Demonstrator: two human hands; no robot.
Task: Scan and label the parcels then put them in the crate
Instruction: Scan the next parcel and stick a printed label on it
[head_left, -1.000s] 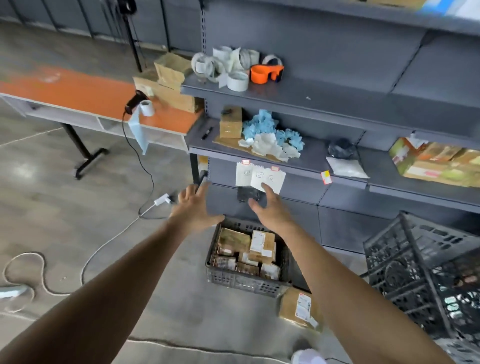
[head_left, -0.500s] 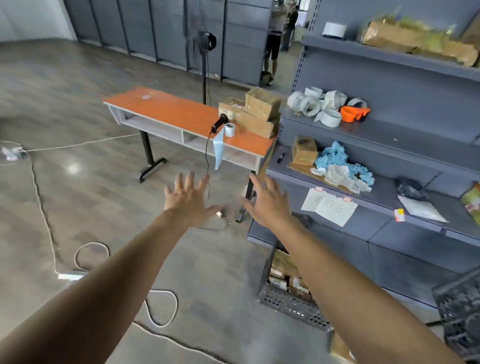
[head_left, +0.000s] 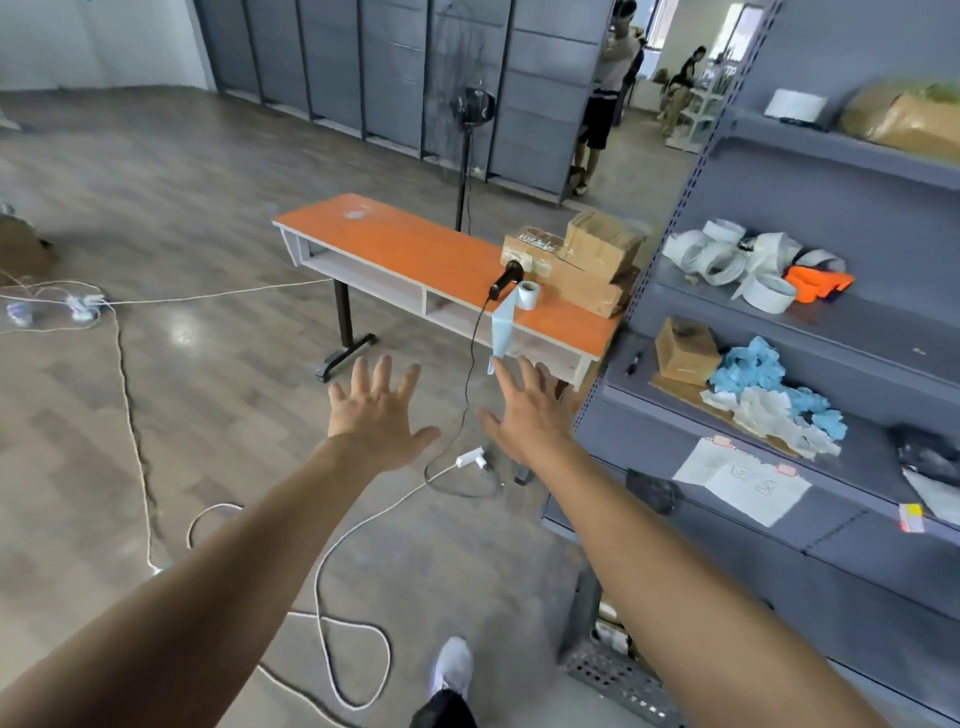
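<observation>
left hand (head_left: 382, 410) and right hand (head_left: 530, 415) stretched out front, fingers spread, holding nothing, parcels (head_left: 587, 265) stacked on the orange table (head_left: 405, 244) end by the shelves (head_left: 857, 332), scanner (head_left: 506, 278) and label roll (head_left: 527, 295) right beside them, crate (head_left: 613, 675) down on the floor behind the right arm

The right forearm (head_left: 675, 597) hides most of the crate (head_left: 608, 675) and its parcels (head_left: 607, 631)

I see the scanner (head_left: 508, 278) and label roll (head_left: 528, 294) on the tabletop (head_left: 415, 249), boxes (head_left: 582, 265) behind them, shelving (head_left: 831, 332) to the right.
</observation>
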